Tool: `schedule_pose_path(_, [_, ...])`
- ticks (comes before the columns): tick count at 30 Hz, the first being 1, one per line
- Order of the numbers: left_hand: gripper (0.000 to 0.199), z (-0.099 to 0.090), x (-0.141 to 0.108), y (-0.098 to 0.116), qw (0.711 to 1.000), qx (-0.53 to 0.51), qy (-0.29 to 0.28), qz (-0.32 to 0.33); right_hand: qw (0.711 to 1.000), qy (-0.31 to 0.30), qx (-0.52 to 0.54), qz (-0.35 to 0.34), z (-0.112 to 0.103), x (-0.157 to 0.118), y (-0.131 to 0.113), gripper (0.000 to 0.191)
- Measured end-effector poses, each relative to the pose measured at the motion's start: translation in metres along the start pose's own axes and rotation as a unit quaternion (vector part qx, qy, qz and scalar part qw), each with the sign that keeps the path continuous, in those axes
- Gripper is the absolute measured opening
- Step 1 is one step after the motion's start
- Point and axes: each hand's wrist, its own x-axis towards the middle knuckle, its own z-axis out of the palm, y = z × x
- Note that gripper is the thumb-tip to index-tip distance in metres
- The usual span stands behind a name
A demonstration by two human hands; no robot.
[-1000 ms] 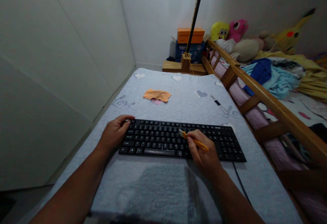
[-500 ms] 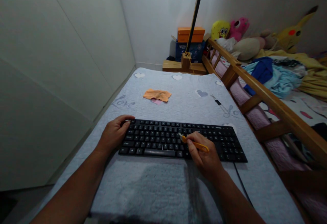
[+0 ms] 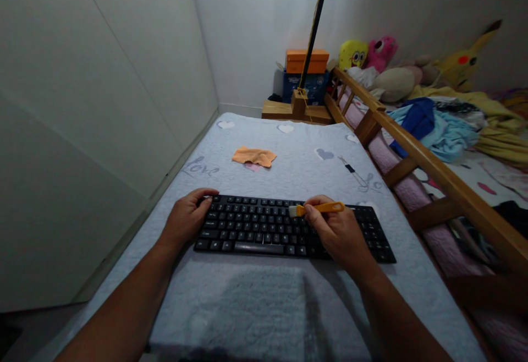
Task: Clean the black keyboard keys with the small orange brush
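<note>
A black keyboard (image 3: pixel 256 224) lies flat on the light blue cloth in front of me. Its left end is gripped by my left hand (image 3: pixel 187 216), thumb on top and fingers along the far left corner. My right hand (image 3: pixel 336 227) pinches a small yellow-handled brush (image 3: pixel 328 207) over the right half of the keys. The brush's pale bristles point left at the upper key rows; whether they touch the keys I cannot tell. Part of the keyboard's right side is hidden under that hand.
Beyond the keyboard lies an orange cloth (image 3: pixel 254 157). A thin metal tool with a black band (image 3: pixel 350 168) rests farther right. A wooden bed rail (image 3: pixel 437 177) borders the right side, and a pale panel wall (image 3: pixel 103 131) the left. Boxes (image 3: pixel 307 61) stand at the back.
My right hand has moved the brush up and away from me, from the middle key rows to the upper ones, with its handle now more level. My left hand stays on the keyboard's left end.
</note>
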Motion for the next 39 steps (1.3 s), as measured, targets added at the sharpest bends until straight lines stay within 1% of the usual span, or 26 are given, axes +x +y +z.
schedule_pose_path(1, [0.042, 0.0, 0.0, 0.0, 1.0, -0.002, -0.002, -0.001, 1.0, 0.0, -0.007, -0.002, 0.003, 0.003, -0.001, 0.022])
schedule_pose_path(4, [0.042, 0.0, 0.0, 0.0, 1.0, -0.006, -0.006, -0.003, 0.999, 0.027, -0.035, -0.016, 0.015, 0.005, 0.001, 0.022])
schedule_pose_path(7, [0.041, -0.001, -0.001, 0.001, 1.0, -0.008, -0.005, 0.0, 0.996, 0.04, -0.061, -0.041, 0.026, 0.003, 0.006, 0.022])
schedule_pose_path(9, [0.041, -0.001, -0.002, 0.002, 1.0, -0.008, -0.003, 0.003, 0.995, 0.046, -0.07, -0.055, 0.03, 0.001, 0.008, 0.022])
schedule_pose_path(15, [0.041, -0.001, -0.002, 0.004, 1.0, -0.004, 0.001, 0.003, 0.994, 0.029, -0.08, -0.066, 0.03, -0.002, 0.011, 0.024])
schedule_pose_path(22, [0.042, 0.0, -0.002, 0.004, 1.0, -0.007, -0.003, -0.007, 0.995, 0.043, -0.072, -0.062, 0.031, -0.003, 0.012, 0.024])
schedule_pose_path(25, [0.04, 0.001, -0.001, 0.002, 1.0, 0.001, -0.001, -0.001, 0.997, 0.034, -0.051, -0.051, 0.031, -0.003, 0.013, 0.026])
schedule_pose_path(28, [0.04, 0.001, 0.0, 0.0, 1.0, 0.004, 0.0, 0.003, 0.998, 0.04, -0.029, -0.033, 0.03, -0.003, 0.015, 0.027])
schedule_pose_path(31, [0.041, 0.001, 0.001, -0.002, 1.0, 0.005, -0.001, 0.005, 0.998, 0.047, -0.033, -0.031, 0.031, -0.002, 0.016, 0.027])
schedule_pose_path(33, [0.041, 0.002, 0.001, -0.003, 1.0, 0.003, -0.001, 0.005, 0.998, 0.041, -0.034, -0.033, 0.032, -0.003, 0.017, 0.026])
schedule_pose_path(36, [0.041, 0.001, 0.0, -0.004, 1.0, -0.001, -0.002, 0.001, 0.999, 0.024, -0.001, -0.031, 0.031, -0.004, 0.017, 0.027])
schedule_pose_path(39, [0.042, 0.001, 0.0, -0.003, 1.0, -0.005, -0.004, -0.001, 0.998, 0.04, 0.037, -0.026, 0.029, -0.007, 0.017, 0.028])
